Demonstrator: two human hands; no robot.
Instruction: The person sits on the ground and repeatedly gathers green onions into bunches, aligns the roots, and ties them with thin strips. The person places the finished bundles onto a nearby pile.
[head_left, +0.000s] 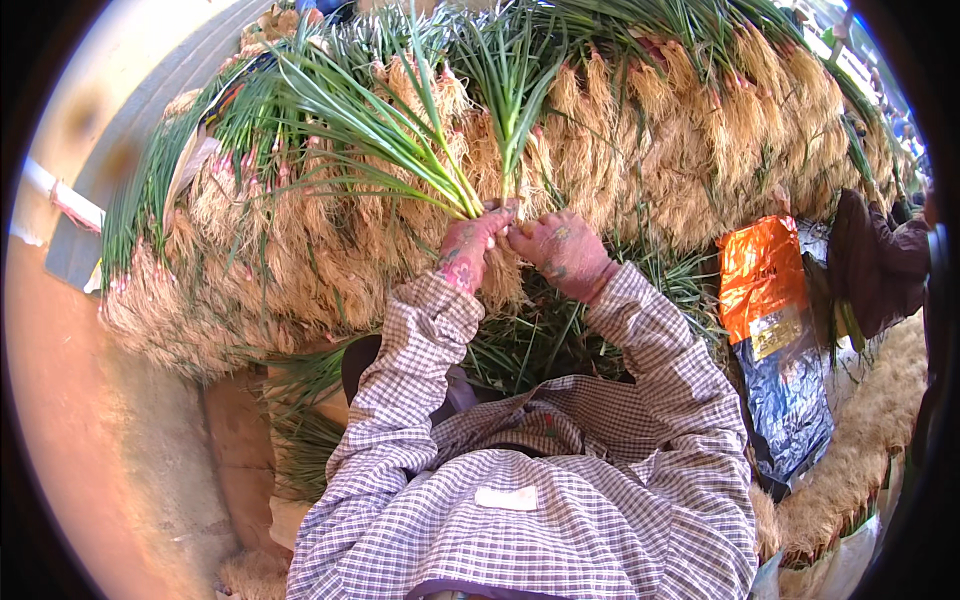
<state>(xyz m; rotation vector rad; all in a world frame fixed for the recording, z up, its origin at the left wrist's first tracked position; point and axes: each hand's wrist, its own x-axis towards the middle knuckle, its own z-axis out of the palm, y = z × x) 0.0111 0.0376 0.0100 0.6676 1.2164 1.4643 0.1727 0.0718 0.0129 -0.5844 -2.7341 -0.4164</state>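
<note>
My left hand (480, 238), in a pink patterned glove, is closed around a small bunch of green leafy plants (420, 154) with pale stem bases. The long leaves fan up and to the left, and one more upright plant (511, 97) rises from the same grip. Pale fibrous roots (502, 281) hang below, between my hands. My right hand (564, 251), gloved alike, has its fingers curled close beside the left fingertips, near the stem bases; whether it pinches anything is hidden. Behind both hands lies a large heap of the same rooted plants (622, 165).
Loose green leaves (540, 341) lie below my hands. At the right are an orange and silver foil bag (761, 277), a dark cloth (874, 262) and more stacked roots (862, 465). Cardboard (240, 442) is at lower left, and a white pole (67, 196) at far left.
</note>
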